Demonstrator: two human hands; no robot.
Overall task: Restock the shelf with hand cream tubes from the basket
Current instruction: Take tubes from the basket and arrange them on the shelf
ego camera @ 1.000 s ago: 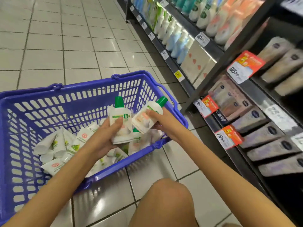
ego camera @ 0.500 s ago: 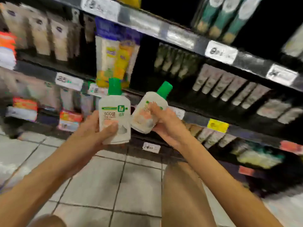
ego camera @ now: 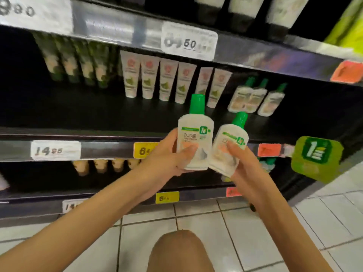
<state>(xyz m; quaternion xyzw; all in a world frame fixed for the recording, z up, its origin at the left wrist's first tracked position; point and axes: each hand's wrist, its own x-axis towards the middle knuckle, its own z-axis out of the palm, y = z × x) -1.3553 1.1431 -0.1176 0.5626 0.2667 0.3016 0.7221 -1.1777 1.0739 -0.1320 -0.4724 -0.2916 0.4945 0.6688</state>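
Fingers [ego camera: 188, 152] curled low round the upright tube [ego camera: 194, 134] in our left hand [ego camera: 167, 156] and the tilted tube [ego camera: 228, 142] in our right hand [ego camera: 243, 167], we judge both light, slick, squeezable.

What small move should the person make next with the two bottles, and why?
Probably raise the bottle in the right hand toward the matching green-capped bottles on the shelf. The left hand holds a second bottle, and bare shelf shows in front of that group.
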